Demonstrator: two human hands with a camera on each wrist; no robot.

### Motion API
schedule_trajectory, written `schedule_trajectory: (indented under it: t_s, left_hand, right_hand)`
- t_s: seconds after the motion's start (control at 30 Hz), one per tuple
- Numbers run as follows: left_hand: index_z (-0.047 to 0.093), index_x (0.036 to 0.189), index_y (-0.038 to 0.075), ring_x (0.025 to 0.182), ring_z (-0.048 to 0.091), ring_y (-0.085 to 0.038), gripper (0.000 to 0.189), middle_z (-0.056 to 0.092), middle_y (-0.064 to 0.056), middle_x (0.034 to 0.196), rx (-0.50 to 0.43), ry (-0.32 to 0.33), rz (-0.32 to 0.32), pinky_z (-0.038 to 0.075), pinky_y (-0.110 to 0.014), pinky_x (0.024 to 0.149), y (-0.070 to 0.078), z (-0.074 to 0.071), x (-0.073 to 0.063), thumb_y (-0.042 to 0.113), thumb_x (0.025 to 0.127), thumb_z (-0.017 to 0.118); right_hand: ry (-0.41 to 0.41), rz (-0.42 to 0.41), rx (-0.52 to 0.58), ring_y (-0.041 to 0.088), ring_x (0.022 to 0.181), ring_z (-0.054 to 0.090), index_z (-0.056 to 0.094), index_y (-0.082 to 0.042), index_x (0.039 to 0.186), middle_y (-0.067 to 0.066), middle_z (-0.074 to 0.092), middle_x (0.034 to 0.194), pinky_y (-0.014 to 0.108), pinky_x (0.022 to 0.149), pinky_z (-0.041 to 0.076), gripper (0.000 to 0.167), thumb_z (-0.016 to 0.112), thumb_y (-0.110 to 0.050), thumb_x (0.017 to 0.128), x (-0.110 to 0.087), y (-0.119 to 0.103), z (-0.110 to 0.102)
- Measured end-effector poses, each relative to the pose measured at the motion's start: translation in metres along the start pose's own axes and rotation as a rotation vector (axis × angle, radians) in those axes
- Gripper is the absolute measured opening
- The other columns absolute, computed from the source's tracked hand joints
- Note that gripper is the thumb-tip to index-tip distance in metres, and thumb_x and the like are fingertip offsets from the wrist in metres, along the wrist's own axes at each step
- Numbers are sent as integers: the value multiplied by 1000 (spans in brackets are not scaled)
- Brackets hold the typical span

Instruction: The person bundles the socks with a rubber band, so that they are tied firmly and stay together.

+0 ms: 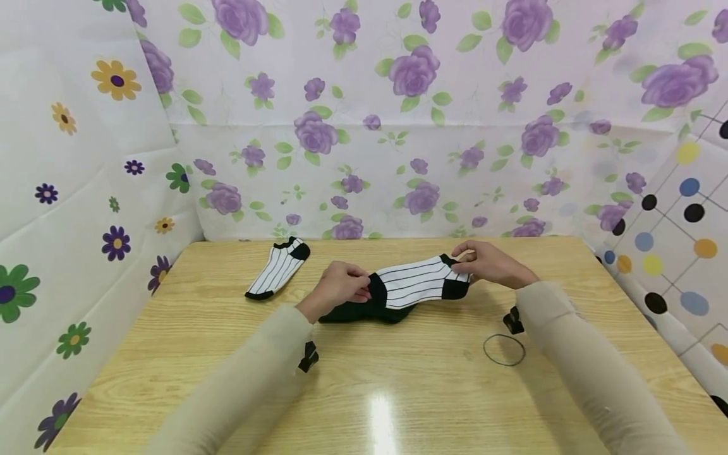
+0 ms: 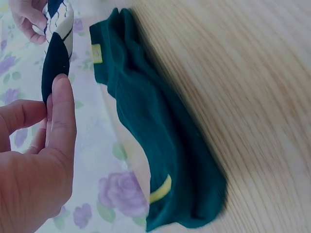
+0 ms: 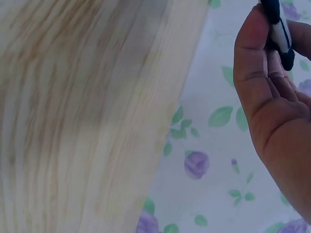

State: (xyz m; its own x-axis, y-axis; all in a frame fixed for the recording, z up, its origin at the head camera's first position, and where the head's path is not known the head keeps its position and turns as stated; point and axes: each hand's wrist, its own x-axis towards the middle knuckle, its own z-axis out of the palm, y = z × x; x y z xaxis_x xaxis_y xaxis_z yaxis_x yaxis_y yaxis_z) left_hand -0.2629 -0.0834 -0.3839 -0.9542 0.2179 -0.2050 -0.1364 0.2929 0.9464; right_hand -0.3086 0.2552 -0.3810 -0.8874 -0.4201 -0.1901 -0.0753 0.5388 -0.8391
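A white sock with thin black stripes and black ends (image 1: 418, 282) is stretched between both hands just above the wooden table (image 1: 364, 379). My left hand (image 1: 340, 285) pinches its black toe end (image 2: 54, 65) between thumb and fingers. My right hand (image 1: 485, 262) pinches the black cuff end (image 3: 278, 29). Under it lies a dark green sock (image 1: 364, 311) with small yellow marks (image 2: 160, 160), flat on the table. A second striped sock (image 1: 279, 268) lies apart at the back left.
A thin black elastic ring (image 1: 504, 349) lies on the table by my right forearm. Flowered cloth walls (image 1: 398, 114) close in the back and left; a dotted cloth (image 1: 677, 240) stands at the right.
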Motion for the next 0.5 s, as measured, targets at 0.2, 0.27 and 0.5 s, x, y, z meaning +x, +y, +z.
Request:
schedule_trajectory:
  t_s: [0.2,0.27,0.5]
  left_hand:
    - [65,117,-9,74,70,-19,22,68,-23,94,-17,14,-21,62,-32,73,-6,-16,-3,2,101,56]
    - [65,117,-9,74,70,-19,22,68,-22,94,-20,22,-38,62,-31,72,-9,-21,-4,2,101,56]
    - [64,118,-11,72,68,-17,22,67,-19,92,4,45,-55,61,-29,71,-13,-36,-5,1,101,55]
  right_hand:
    - [-19,-16,-43,24,81,63,56,6,127,15,66,108,54,84,56,39,65,-20,99,10,-7,14]
    - [-24,-9,-45,24,77,63,58,5,125,14,67,105,54,84,56,37,66,-20,99,13,-10,18]
    - [-30,8,-30,21,73,64,59,7,123,12,67,97,53,85,57,35,66,-17,98,23,-18,32]
